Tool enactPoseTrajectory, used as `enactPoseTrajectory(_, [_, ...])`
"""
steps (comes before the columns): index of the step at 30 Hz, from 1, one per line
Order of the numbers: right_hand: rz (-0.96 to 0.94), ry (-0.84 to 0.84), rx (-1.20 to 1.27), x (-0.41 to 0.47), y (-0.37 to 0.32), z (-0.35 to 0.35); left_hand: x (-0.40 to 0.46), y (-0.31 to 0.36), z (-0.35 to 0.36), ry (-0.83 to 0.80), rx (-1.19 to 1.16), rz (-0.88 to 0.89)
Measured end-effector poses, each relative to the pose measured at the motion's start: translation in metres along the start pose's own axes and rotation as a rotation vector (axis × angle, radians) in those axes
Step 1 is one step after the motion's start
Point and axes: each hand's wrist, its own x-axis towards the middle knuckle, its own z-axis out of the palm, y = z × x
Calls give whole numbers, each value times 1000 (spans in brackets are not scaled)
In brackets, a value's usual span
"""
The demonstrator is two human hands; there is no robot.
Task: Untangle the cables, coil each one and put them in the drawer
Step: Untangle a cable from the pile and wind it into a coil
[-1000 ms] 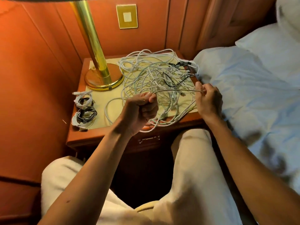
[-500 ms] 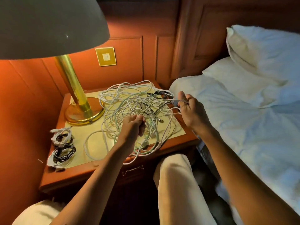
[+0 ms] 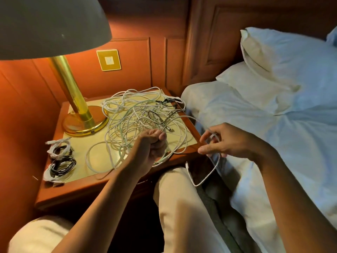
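A big tangle of white and black cables (image 3: pixel 138 117) lies on the wooden nightstand (image 3: pixel 76 190). My left hand (image 3: pixel 152 145) is closed on a bunch of white strands at the tangle's near edge. My right hand (image 3: pixel 226 141) is off the nightstand's right corner, over the bed's edge, pinching one white cable (image 3: pixel 209 172). That cable runs back to the tangle, and its free end with a plug hangs in a loop below my hand. Several coiled cables, white and black (image 3: pixel 61 157), lie at the nightstand's front left. The drawer front under the top is mostly hidden by my arm and knee.
A brass lamp (image 3: pixel 80 114) with a wide shade stands at the back left of the nightstand. The bed (image 3: pixel 273 136) with white sheets and pillows is close on the right. My knees in light trousers sit just before the nightstand. Wood panelling lines the wall.
My right hand has pulled a white cable rightward and down, away from the tangle, so its plug end now hangs free. My left hand stays gripping strands. The view has tilted up.
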Motion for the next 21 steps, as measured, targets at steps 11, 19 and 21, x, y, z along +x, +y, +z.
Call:
enactPoseTrajectory(11, [-240, -119, 889, -40, -34, 39, -54, -18, -36, -71, -299, -16])
enactPoseTrajectory(19, [5, 143, -150, -6, -55, 94, -113, -13, -65, 141, -209, -76])
enactPoseTrajectory(21, [-69, 186, -412, -4, -60, 111, -128, -13, -68, 241, -147, -77])
